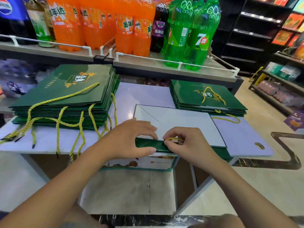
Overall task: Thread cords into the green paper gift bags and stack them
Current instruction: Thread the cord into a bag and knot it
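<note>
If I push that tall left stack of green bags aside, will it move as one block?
Probably not: the left stack is many flat glossy bags, edges already uneven, so upper layers would likely slide. Its yellow cords hang limp over the table edge and may snag. Likely heavy to lift whole.

1. Brightly and evenly lit indoors, apparently from overhead; colours vivid
2. Soft sheen across the pale tabletop [144,94] and the top of the left green bag stack [70,86]; small highlights on the soda bottles [131,30]
3. Faint, soft-edged shadows, darkest below the tabletop
4. Bowed by the wide lens, most plainly along the shelf rail [49,42] near the edges
5. Smeared at the far left and bottom corners; soft in the fine print
</note>
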Motion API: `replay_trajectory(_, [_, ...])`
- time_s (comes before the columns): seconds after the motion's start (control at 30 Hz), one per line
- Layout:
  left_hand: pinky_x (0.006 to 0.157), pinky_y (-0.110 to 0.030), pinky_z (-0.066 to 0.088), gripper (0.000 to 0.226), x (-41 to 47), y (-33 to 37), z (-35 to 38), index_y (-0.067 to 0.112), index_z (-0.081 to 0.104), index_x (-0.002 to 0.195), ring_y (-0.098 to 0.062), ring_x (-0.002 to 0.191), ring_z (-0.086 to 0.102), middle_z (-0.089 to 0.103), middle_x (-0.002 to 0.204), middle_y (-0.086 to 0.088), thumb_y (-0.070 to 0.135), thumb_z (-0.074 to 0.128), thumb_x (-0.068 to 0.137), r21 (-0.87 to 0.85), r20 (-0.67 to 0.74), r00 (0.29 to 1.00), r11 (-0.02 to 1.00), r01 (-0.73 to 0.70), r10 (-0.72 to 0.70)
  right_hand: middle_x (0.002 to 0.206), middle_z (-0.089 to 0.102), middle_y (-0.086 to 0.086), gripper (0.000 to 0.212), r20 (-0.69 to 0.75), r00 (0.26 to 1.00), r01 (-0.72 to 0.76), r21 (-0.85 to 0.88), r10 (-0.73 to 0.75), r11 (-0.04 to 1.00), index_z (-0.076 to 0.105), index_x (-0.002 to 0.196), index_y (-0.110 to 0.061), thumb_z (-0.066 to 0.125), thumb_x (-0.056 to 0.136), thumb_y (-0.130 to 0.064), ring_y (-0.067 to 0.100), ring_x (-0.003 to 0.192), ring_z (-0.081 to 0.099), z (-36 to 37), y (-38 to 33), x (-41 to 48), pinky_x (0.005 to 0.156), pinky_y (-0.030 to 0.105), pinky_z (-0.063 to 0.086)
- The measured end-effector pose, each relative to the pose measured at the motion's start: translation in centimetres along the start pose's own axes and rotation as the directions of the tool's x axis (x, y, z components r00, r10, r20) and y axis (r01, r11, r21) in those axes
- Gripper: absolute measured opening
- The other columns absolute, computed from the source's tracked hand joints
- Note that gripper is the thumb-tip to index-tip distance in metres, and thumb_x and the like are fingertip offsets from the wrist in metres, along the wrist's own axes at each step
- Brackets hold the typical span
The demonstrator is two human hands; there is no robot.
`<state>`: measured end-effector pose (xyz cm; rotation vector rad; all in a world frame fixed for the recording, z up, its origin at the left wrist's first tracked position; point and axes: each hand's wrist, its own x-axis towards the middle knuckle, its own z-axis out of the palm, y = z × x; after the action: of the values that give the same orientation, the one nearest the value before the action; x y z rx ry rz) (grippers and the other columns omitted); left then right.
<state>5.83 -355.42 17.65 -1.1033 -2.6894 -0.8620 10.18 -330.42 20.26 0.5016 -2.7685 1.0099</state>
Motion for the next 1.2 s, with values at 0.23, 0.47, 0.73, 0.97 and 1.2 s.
replay_trajectory(0.23, [0.120, -0.041, 0.034, 0.037, -0.3, 0.2, 0.2, 0.046, 0.072, 0.111, 0.012, 0.136, 0.041, 0.060, 0.131, 0.034, 0.070, 0.057, 0.087, 0.016, -0.095, 0.995, 1.000, -0.019, 0.020, 0.091, 0.075, -0.024, 0.012, 0.047, 0.999, -0.010, -0.002, 0.011, 1.000, 0.082, 0.096, -0.032, 0.073, 0.091, -0.025, 0.002, 0.078, 0.065, -0.6, -0.7, 0.3, 0.070, 0.016, 0.044])
replay_trajectory(0.47, [0.110, -0.044, 0.047, 0.033, -0.8, 0.4, 0.3, 0.040, 0.076, 0.106, 0.006, 0.128, 0.054, 0.070, 0.122, 0.025, 0.061, 0.054, 0.094, 0.028, -0.191, 0.979, 0.998, -0.060, 0.065, 0.107, 0.067, -0.027, 0.039, 0.195, 0.980, 0.094, -0.225, -0.050, 0.970, 0.072, 0.115, -0.042, 0.069, 0.081, -0.059, -0.004, 0.084, 0.059, -1.9, -1.5, 0.2, 0.071, 0.023, 0.043])
replay_trajectory(0.73, [0.099, -0.037, 0.054, 0.027, -0.6, 0.3, 0.5, 0.028, 0.079, 0.111, -0.006, 0.118, 0.064, 0.075, 0.115, 0.014, 0.046, 0.065, 0.094, 0.139, -0.234, 0.952, 0.976, -0.167, 0.197, 0.107, 0.063, -0.021, 0.021, 0.153, 0.984, 0.132, -0.316, -0.087, 0.940, 0.072, 0.114, -0.041, 0.068, 0.094, -0.040, 0.002, 0.097, 0.058, -1.6, -2.2, 0.2, 0.082, 0.038, 0.053])
replay_trajectory(0.97, [0.093, -0.037, 0.057, 0.027, -0.6, 0.4, 0.2, 0.030, 0.079, 0.111, -0.001, 0.112, 0.067, 0.076, 0.112, 0.016, 0.045, 0.063, 0.094, 0.150, -0.262, 0.943, 0.974, -0.171, 0.206, 0.125, 0.060, -0.015, 0.046, 0.008, 0.986, 0.151, -0.464, -0.166, 0.873, 0.062, 0.133, -0.041, 0.066, 0.089, -0.053, 0.012, 0.122, 0.050, -1.1, -2.9, -1.0, 0.100, 0.037, 0.039])
replay_trajectory(1.2, [0.081, -0.039, 0.061, 0.027, -0.6, 0.7, 0.2, 0.019, 0.079, 0.110, -0.011, 0.103, 0.071, 0.077, 0.109, 0.009, 0.035, 0.060, 0.100, 0.250, -0.383, 0.868, 0.940, -0.231, 0.315, 0.057, 0.062, -0.010, 0.015, -0.221, 0.959, -0.181, 0.009, 0.178, 0.983, 0.073, 0.085, -0.041, 0.062, 0.095, -0.043, 0.008, 0.058, 0.059, 1.8, -5.0, -4.9, 0.059, 0.032, 0.049])
